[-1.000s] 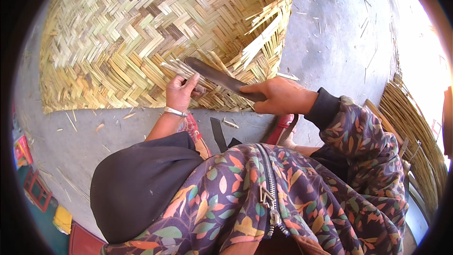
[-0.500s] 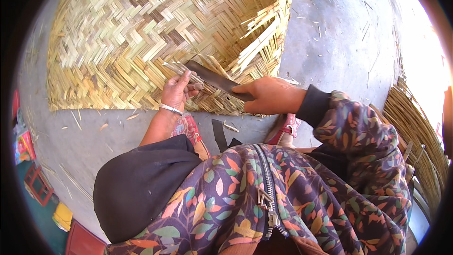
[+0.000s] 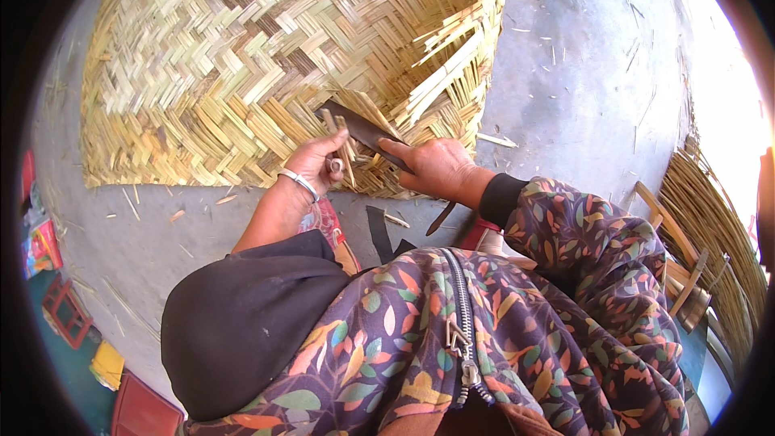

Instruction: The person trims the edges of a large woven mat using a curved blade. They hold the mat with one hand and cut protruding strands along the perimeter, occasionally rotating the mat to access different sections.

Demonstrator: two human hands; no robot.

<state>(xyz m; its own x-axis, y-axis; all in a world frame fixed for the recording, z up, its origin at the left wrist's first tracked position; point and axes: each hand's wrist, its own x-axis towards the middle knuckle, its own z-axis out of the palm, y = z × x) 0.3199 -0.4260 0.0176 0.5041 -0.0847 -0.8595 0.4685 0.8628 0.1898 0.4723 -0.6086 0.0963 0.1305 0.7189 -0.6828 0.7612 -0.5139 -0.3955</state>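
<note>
A large woven mat (image 3: 234, 56) of split cane-like strips lies before me, with loose strip ends along its near right corner. My left hand (image 3: 313, 165), wearing a pale bracelet, pinches a few short strips (image 3: 342, 141) that stick up between thumb and fingers. My right hand (image 3: 440, 168) is closed on a dark, flat knife (image 3: 363, 129), whose blade runs up and left over the mat, just behind those strips. A dark, narrow tapered piece (image 3: 440, 220) shows below the right hand; whether it belongs to the knife I cannot tell.
My feet in red patterned footwear (image 3: 324, 222) are at the mat's near edge, with a dark flat strip (image 3: 378, 230) between them. A bundle of thin stalks (image 3: 710, 226) lies at the right beside wooden pieces (image 3: 670, 222). Scraps litter the grey floor (image 3: 565, 97).
My left hand has shifted right and tilted its strips more upright. The right hand has moved a little left with the knife. More of the wooden pieces at the right now shows.
</note>
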